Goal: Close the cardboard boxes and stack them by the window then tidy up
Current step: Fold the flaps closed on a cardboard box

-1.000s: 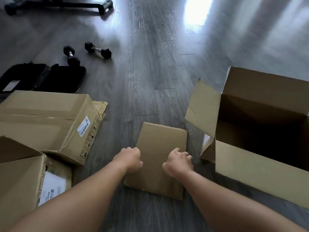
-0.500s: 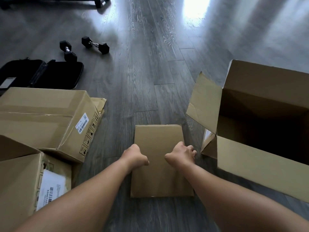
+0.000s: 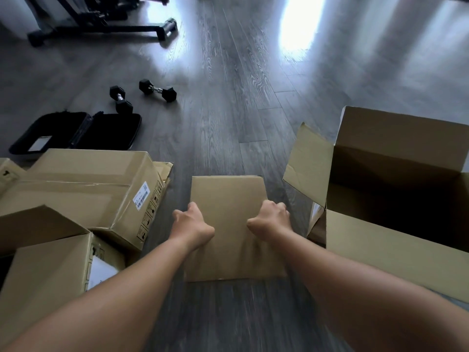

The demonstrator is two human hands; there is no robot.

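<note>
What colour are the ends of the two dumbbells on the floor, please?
Black, with shiny metal handles between them: dumbbells, head view.

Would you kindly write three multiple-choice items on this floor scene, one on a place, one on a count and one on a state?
1. Where does the black case lie?
A. inside the open box
B. on the floor beyond the sealed box
C. on top of the small box

2. How many dumbbells are on the floor?
A. one
B. two
C. four

3. In what state is the large box on the right?
A. open, flaps up
B. taped shut
C. crushed flat

Key:
1 B, it sits open on the floor past the sealed box.
2 B, two black ones lie side by side.
3 A, its dark inside shows, while the left hand and right hand grip the small box.
</note>
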